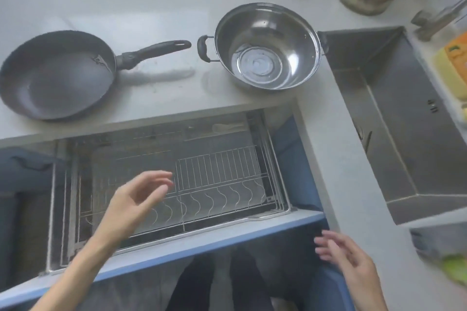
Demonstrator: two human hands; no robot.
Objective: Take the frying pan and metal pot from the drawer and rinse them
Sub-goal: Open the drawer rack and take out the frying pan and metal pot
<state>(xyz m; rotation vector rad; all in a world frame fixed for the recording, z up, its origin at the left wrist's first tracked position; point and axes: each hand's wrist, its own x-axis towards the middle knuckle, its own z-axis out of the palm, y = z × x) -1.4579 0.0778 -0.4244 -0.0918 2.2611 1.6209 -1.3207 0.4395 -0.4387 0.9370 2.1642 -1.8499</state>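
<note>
- Now the frying pan (56,76) lies on the counter (156,7) at ten o'clock, handle toward three.
- Metal pot (267,47) stands at one o'clock, just beside the sink (414,118).
- Drawer (177,240) is pulled out.
- Left hand (134,203) hovers over the drawer, fingers relaxed, holding nothing.
- Right hand (351,257), at five o'clock, is spread and empty.

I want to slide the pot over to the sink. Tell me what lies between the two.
Nothing: in the head view, only a narrow strip of bare counter separates the pot from the sink.
</note>
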